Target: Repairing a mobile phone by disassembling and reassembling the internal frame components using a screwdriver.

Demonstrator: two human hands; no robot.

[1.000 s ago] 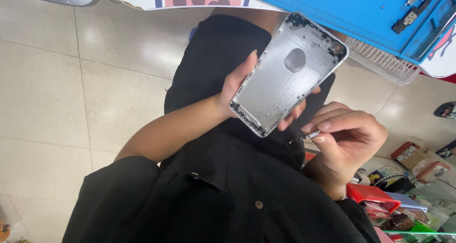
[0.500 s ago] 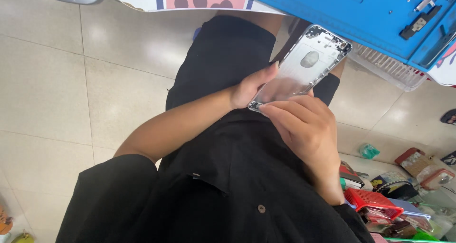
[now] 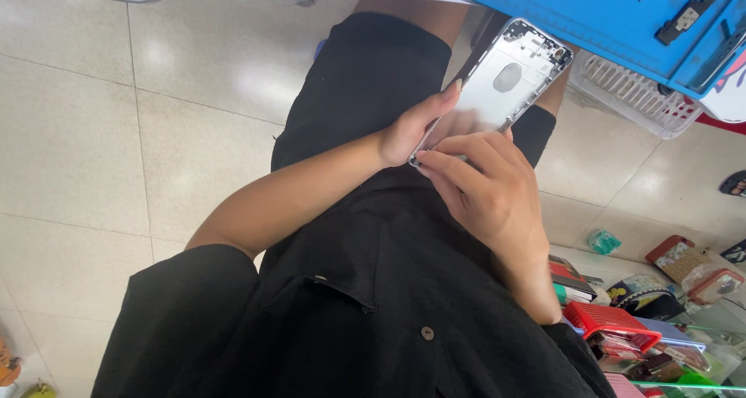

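Observation:
A silver phone back housing (image 3: 513,75), its inside facing up and a round hole near the top, is held over my lap. My left hand (image 3: 408,130) grips it from the left edge, thumb along the side. My right hand (image 3: 489,192) lies over the housing's lower end, its fingertips pinched at the bottom corner. Whether a small tool is between those fingers is hidden. I wear a black buttoned shirt (image 3: 373,312) and black shorts.
A blue work tray (image 3: 590,9) with small dark parts juts in at the top right, with a white plastic basket (image 3: 629,91) under it. A red basket (image 3: 614,320) and assorted packets sit at the lower right. Beige floor tiles (image 3: 116,134) fill the left.
My right hand, which held a thin metal tool beside the housing a second ago, has moved onto the housing's lower end. The housing has shifted up and to the right.

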